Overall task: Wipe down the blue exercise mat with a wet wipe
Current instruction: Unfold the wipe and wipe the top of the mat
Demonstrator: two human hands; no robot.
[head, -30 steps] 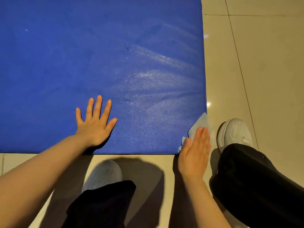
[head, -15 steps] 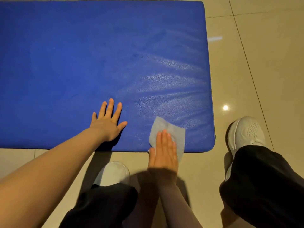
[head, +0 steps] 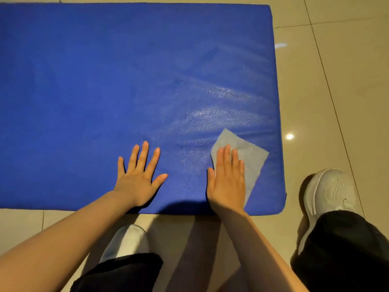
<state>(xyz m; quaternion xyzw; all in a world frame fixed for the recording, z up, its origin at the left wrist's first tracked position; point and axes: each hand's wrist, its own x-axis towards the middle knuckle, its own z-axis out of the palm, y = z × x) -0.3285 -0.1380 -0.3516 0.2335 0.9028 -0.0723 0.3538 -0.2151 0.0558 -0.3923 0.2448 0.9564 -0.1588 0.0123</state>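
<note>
Head view: since half a second ago the right hand point(head: 228, 180) has slid the wet wipe point(head: 248, 161) rightward, toward the blue exercise mat's point(head: 105, 81) near right corner. Both hands press flat, fingers straight; the left hand point(head: 137, 178) braces the mat. Streaks glisten near that corner; the rest looks unwiped.

floor point(head: 341, 81): glossy beige tiles | thin dark grout lines | light glint point(head: 289, 136)
</note>
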